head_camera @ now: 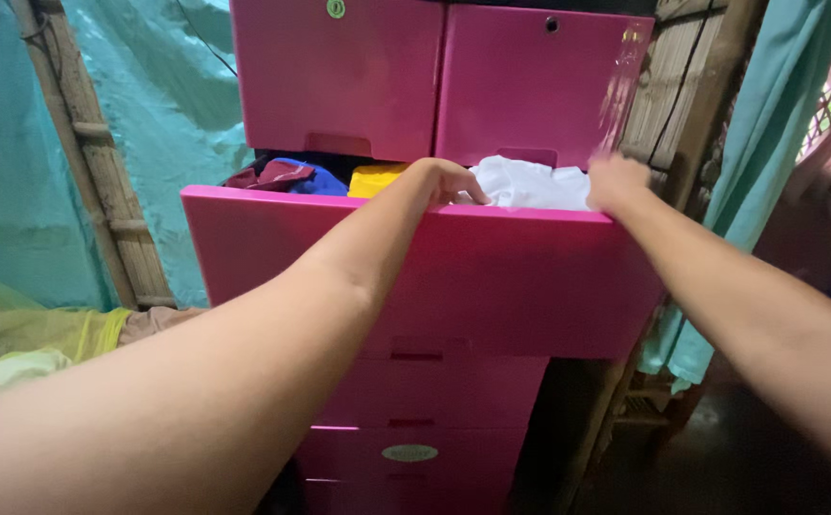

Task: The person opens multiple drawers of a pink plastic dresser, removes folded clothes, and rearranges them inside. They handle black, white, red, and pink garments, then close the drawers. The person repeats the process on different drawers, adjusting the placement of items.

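A pink plastic drawer cabinet fills the view. Its wide drawer [492,277] is pulled out toward me. Inside lie a white folded cloth [534,183], a yellow cloth [374,178], a blue cloth [315,179] and a dark red cloth [277,173]. My left hand [446,179] reaches over the drawer's front edge, fingers curled down onto the white cloth. My right hand [615,183] rests at the drawer's right end, next to the white cloth; whether it grips anything is unclear.
Two smaller pink drawers [434,76] sit shut above, more pink drawers [415,420] below. A bamboo ladder [101,162] and teal netting [15,143] stand left. A teal curtain [768,124] hangs right. Yellow-green bedding [24,348] lies lower left.
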